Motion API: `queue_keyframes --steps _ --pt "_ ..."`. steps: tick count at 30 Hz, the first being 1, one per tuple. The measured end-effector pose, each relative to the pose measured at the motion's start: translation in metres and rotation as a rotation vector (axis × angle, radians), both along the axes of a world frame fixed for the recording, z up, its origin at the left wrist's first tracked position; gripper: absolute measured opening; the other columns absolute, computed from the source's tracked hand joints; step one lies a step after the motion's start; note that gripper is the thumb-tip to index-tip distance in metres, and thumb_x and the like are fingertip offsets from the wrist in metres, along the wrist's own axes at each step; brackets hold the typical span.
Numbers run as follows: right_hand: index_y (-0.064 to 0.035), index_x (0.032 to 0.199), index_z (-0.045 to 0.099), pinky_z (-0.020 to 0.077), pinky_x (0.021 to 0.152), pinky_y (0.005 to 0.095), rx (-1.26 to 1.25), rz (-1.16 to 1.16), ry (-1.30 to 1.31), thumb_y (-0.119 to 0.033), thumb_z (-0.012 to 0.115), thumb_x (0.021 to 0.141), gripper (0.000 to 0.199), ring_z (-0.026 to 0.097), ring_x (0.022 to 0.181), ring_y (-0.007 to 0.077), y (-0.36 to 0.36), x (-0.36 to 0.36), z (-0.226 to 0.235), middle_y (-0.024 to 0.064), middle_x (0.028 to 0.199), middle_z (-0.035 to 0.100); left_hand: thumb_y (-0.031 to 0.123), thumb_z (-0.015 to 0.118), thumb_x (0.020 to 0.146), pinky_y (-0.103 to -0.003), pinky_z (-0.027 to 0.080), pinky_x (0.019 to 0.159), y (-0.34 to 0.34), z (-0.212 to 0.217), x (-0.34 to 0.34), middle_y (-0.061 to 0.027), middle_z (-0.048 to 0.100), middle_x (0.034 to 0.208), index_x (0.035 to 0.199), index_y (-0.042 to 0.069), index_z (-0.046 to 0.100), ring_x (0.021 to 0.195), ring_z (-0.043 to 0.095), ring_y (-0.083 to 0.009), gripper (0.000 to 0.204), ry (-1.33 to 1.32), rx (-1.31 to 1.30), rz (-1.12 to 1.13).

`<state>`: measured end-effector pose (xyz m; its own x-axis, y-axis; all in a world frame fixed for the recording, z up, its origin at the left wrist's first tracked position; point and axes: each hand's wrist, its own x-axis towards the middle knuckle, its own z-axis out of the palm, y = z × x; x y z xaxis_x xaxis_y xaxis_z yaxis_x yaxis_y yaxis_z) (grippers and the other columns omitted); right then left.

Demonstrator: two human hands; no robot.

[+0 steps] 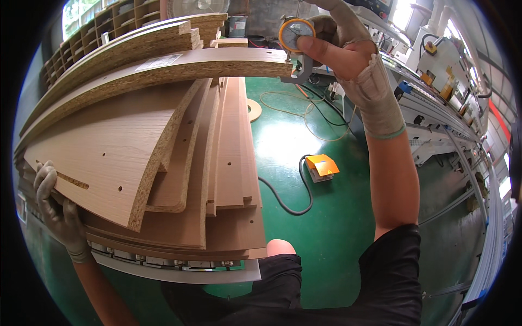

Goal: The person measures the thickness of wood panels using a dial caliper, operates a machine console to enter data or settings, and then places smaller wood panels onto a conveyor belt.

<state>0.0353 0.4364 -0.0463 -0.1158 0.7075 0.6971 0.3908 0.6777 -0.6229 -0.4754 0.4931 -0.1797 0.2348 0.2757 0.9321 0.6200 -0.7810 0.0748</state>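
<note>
Nearest are the person's black clothes (pixel 391 271) and a bare knee (pixel 280 248), beside a metal-edged table (pixel 242 273) whose small fittings show under a fanned, uneven stack of wood-faced boards (pixel 231 146). The hands are well apart, each in a pale glove. At the stack's left side the left hand (pixel 58 214) is closed on the edge of a slotted board (pixel 103 146), its fingers curled over that edge next to the narrow slot; this board lies tilted, with a rough particle core along its cut side and dark round holes in its face. Higher up and farther off, the right hand (pixel 342 46) is clamped around a dial gauge (pixel 296 35), its bare thumb on the orange-rimmed dial and its other fingers partly hidden behind. The gauge sits at the right end of a long narrow board (pixel 212 62), its bracket reaching around that end. To the right, on the green floor (pixel 337 233), is an orange foot pedal (pixel 322 167) with a dark cable (pixel 311 198); a pale ring-shaped roll (pixel 254 110) lies near the stack. Beyond stand a long pale machine (pixel 435 138) on the right, a grey bucket (pixel 237 26), a fan (pixel 196 6) and a compartmented wooden shelf (pixel 103 27) on the left.
</note>
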Motion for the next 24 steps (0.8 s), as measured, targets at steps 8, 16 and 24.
queue_keyframes --steps 8,16,24 --pt "-0.0073 0.146 0.046 0.0513 0.069 0.0275 0.025 -0.061 -0.113 -0.003 0.071 0.089 0.062 0.061 0.078 0.0119 0.005 -0.002 0.002 0.0061 0.088 0.067 0.007 0.054 0.091 -0.05 0.03 0.124 -0.001 0.0 0.0 -0.0145 0.056 0.14 0.131 -0.001 0.057 0.139 0.047 -0.033 0.042 0.005 0.007 0.052" --pt "-0.0066 0.14 0.048 0.0449 0.062 0.0252 -0.043 0.081 0.051 -0.002 0.073 0.088 0.058 0.058 0.071 0.0099 -0.001 -0.011 0.007 0.0033 0.083 0.065 0.005 0.055 0.088 -0.051 0.028 0.125 0.002 -0.002 -0.001 -0.0127 0.056 0.14 0.131 0.0 0.057 0.14 0.047 -0.0318 0.044 -0.025 0.01 -0.003" --pt "-0.0059 0.141 0.046 0.055 0.065 0.03 -0.02 0.192 0.006 0.0 0.071 0.09 0.057 0.065 0.076 0.015 0.012 0.007 0.006 0.0092 0.087 0.068 0.013 0.063 0.091 -0.051 0.028 0.125 0.0 0.0 0.002 -0.0115 0.056 0.139 0.132 0.001 0.058 0.14 0.047 -0.031 0.043 -0.028 -0.002 -0.012"
